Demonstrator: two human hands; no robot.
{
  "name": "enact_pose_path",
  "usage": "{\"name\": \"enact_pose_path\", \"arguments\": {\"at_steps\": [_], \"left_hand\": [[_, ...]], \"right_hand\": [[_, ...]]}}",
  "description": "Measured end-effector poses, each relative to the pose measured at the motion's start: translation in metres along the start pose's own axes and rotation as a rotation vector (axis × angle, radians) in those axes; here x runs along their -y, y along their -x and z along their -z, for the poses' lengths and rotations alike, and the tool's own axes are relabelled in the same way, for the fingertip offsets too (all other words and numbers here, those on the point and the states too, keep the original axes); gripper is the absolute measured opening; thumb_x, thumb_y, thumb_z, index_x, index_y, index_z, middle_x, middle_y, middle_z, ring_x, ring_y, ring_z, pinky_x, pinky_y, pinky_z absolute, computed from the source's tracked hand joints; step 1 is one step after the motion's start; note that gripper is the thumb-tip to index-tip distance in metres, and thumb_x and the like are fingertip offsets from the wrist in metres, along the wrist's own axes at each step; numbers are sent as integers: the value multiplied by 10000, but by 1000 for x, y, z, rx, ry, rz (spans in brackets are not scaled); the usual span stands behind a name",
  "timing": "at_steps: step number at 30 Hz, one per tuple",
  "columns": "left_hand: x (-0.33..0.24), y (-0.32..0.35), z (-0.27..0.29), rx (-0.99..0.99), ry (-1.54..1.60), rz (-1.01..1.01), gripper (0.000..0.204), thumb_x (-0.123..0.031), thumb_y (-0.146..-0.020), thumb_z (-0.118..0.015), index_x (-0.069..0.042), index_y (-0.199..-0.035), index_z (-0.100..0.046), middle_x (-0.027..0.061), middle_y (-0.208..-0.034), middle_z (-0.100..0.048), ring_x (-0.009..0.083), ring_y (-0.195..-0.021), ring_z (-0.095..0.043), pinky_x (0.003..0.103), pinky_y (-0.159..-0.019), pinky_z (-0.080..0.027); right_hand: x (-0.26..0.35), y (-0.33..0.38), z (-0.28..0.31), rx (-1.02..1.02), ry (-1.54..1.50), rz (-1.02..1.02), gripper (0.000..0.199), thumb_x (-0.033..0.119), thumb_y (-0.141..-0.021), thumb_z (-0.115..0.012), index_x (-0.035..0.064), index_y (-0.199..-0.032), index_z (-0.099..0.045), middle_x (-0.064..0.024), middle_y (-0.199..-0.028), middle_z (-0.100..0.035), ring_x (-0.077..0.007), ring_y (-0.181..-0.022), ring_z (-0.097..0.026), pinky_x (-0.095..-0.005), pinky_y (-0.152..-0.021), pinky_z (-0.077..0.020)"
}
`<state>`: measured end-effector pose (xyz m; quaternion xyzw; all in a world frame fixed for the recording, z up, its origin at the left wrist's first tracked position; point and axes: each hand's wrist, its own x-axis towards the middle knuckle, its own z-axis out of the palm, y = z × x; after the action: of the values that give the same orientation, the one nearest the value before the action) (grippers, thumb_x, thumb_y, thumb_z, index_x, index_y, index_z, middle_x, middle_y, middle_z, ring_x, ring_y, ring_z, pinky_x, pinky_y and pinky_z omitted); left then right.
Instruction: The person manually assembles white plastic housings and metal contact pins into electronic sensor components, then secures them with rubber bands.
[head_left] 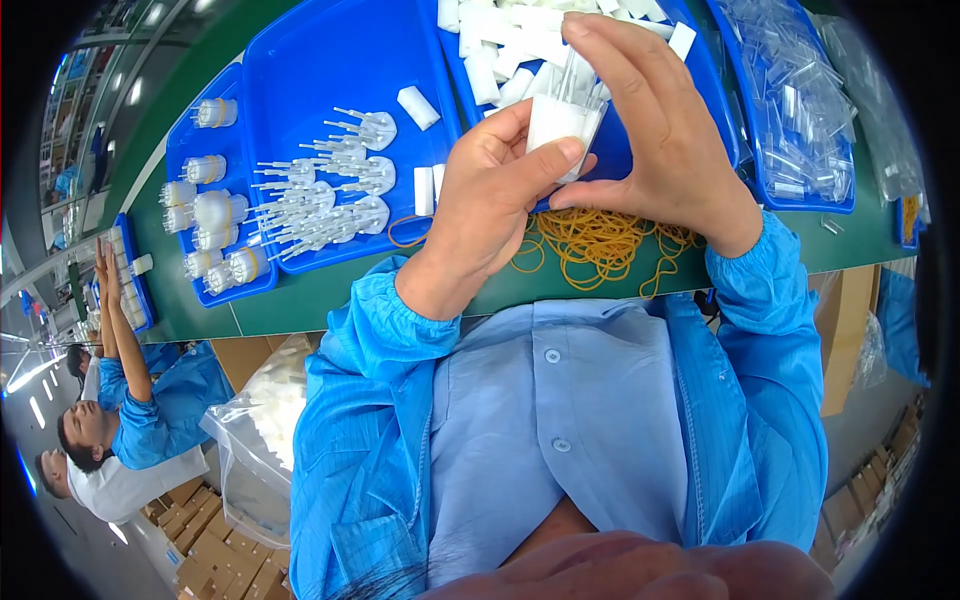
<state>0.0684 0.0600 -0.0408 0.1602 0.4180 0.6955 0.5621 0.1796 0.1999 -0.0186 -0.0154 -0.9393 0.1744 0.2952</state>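
1. Left hand (480,190): thumb and fingers are clamped on a white piece (552,122), held up over the near edge of the pile tray, with clear rods (572,82) rising from it.
2. Right hand (665,130): the fingers arch around the far side of that piece, thumb well apart from them. Whether the fingertips touch the rods, I cannot tell.
3. The held piece looks partly built: rods are in place, but no band shows around it.
4. Just beyond the hands, loose amber rubber bands (600,245) lie on the green bench (480,290), between the trays and its near edge.
5. Above the hands, the blue pile tray (715,92) has a heap of white cylinders (500,45) reaching its far edge; plenty seem left to use.
6. To its right, another blue tray (810,207) is heaped with clear tubes (800,110), also apparently stock.
7. To the left, a wide blue tray (330,60) holds pronged pieces (320,195) clustered toward its near left corner, seemingly waiting. A few white cylinders lie near its right edge.
8. Farthest left, a narrow blue tray (185,145) holds roughly nine banded bundles (215,210), most toward its near end. These appear finished, so the batch seems well short of complete.
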Motion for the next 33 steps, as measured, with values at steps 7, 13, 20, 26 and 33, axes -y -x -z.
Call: {"name": "enact_pose_path", "arguments": {"at_steps": [7, 13, 20, 26, 33], "left_hand": [[3, 0, -1, 13, -52, -14, 422, -39, -865, -638, 69, -1246, -494, 118, -1104, -613, 160, -941, -621, 278, -839, -520], [2, 1, -1, -13, -44, -25, 436, -36, -856, -649, 65, -1251, -494, 114, -1091, -620, 159, -933, -622, 279, -827, -518], [-2, 1, 6, 51, 104, 16, 420, -107, -913, -570, 68, -1281, -467, 139, -1151, -596, 191, -987, -617, 307, -843, -523], [0, 1, 8, 46, 37, 5, 429, -192, -965, -471, 64, -1307, -432, 193, -1186, -579, 304, -1054, -615, 391, -891, -531], [3, 0, 6, 12, -33, -26, 430, -192, -971, -483, 49, -1321, -420, 186, -1194, -574, 286, -1060, -613, 377, -880, -542]], "right_hand": [[0, 3, -7, -23, -16, -2, 1057, 307, -514, -895, 68, -1396, -365, -142, -1353, -461, -338, -1233, -453, -411, -1020, -379], [-1, 4, -11, -61, -42, 15, 1005, 245, -552, -886, 58, -1388, -360, -149, -1341, -480, -347, -1225, -465, -417, -1013, -389], [-5, 3, -10, -70, -74, 48, 993, 235, -551, -881, 80, -1384, -364, -148, -1338, -486, -351, -1222, -468, -431, -1017, -389], [5, -9, 13, 13, 45, 81, 900, 291, -597, -859, 56, -1336, -401, -175, -1292, -494, -360, -1176, -480, -438, -984, -391], [6, -12, 17, -43, -106, -1, 677, 298, -714, -796, 13, -1250, -496, -185, -1183, -550, -305, -1064, -540, -384, -895, -427]]}}
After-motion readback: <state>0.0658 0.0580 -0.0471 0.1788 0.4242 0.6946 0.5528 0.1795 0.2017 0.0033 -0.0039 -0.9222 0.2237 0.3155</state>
